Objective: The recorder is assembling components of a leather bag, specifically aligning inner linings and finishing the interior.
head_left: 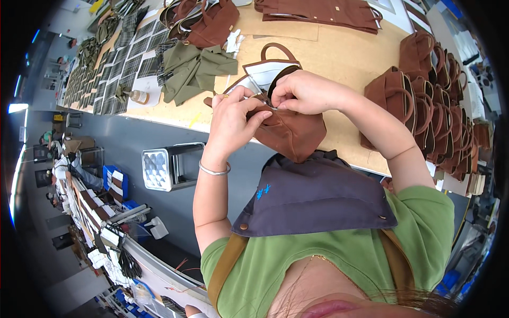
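A brown handbag [292, 130] with a pale lining and a looped handle lies tilted at the table's near edge, its body toward me. My left hand [233, 117] holds the left side of its opening, thumb and fingers bent in on the edge. Close beside it, my right hand [307, 93] is closed in a pinch on the same edge. A grey strip, perhaps a zipper, runs between the hands at the opening. What lies right under my fingertips is too small to make out.
Several brown handbags [389, 93] stand packed along the table's right side. More brown bags [212, 24] and flat brown pieces [318, 13] lie at the back. Olive cloth [196, 69], plaid pieces [122, 63] and a small bottle [139, 96] are at left. A metal stool [157, 168] stands on the floor.
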A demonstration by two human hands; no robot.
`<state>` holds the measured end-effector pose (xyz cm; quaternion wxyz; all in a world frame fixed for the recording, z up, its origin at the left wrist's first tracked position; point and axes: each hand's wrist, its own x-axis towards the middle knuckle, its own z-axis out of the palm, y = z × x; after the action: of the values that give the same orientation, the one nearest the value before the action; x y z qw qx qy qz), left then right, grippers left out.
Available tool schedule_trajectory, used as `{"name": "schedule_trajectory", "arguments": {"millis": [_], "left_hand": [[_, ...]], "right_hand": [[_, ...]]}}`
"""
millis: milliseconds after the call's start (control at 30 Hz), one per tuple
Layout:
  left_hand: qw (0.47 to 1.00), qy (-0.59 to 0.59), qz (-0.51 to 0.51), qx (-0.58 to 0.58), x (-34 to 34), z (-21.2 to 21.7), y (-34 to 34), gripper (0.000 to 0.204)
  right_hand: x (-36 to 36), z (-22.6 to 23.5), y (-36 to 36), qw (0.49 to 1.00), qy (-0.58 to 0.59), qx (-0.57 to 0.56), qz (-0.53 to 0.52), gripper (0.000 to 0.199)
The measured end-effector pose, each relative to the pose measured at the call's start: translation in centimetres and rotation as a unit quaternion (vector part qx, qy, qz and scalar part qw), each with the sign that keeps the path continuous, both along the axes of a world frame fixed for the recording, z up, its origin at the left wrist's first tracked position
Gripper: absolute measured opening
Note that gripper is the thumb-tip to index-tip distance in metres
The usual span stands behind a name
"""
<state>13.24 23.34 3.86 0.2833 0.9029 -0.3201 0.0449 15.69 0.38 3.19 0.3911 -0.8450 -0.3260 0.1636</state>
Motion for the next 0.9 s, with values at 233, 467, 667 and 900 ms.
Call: {"name": "schedule_trajectory", "arguments": {"millis": [233,467,667,900], "left_hand": [[1.0,-0.005,0.003,0.009,-0.14,0.04,-0.19,0.014],[1.0,-0.018,0.007,-0.001,-0.2,-0.3,-0.36,0.013],[1.0,-0.008,0.014,-0.007,-0.21,0.15,-0.55,0.013],[1.0,-0.008,0.018,-0.014,-0.24,0.12,-0.68,0.012]], "right_hand": [[-0.33,0.11,-0.03,1.0,-0.005,-0.017,-0.006,0.009],[-0.37,0.52,-0.15,0.999,0.011,-0.033,-0.003,0.01],[-0.5,0.41,-0.28,0.998,0.051,-0.006,-0.018,0.011],[-0.36,0.37,-0.47,0.998,0.062,-0.001,-0.003,0.012]]}}
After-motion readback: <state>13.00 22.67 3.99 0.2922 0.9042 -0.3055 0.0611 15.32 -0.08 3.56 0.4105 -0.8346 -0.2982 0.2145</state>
